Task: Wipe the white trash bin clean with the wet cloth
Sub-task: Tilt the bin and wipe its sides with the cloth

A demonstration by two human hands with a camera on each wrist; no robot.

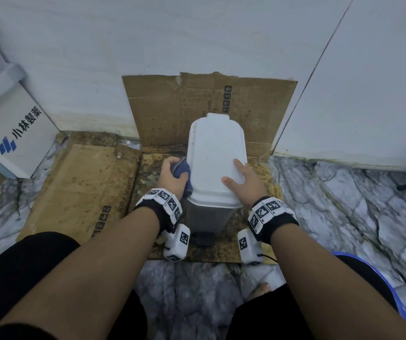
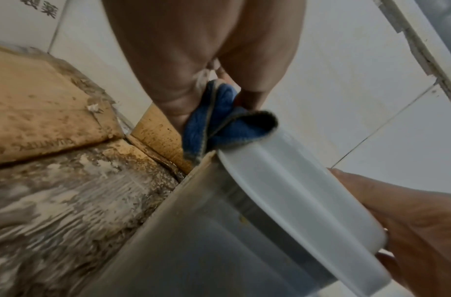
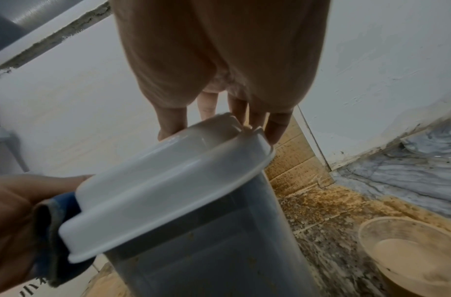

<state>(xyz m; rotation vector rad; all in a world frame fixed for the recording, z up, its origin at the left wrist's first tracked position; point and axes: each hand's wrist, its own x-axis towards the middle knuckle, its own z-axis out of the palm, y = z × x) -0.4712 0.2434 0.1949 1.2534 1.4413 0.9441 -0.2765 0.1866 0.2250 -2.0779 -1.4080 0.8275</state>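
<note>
A white bin with its lid closed stands on stained cardboard laid on the floor, close to the wall. More cardboard leans upright against the wall behind the bin.

The left hand has its fingers curled round a bunched blue cloth and holds it against the left edge of the bin's lid, near the front corner. In the left wrist view the cloth folds over the lid's rim, touching it.

The right hand lies on the front right corner of the lid, thumb on top and fingers spread, reaching down over the right edge. It holds nothing else; its fingers are nearly straight.

A white box with blue printing stands at the left against the wall. In the right wrist view a clear cup of pale brown liquid sits on the cardboard right of the bin. The floor is grey marble. Both wrists wear black bands with square printed markers.
</note>
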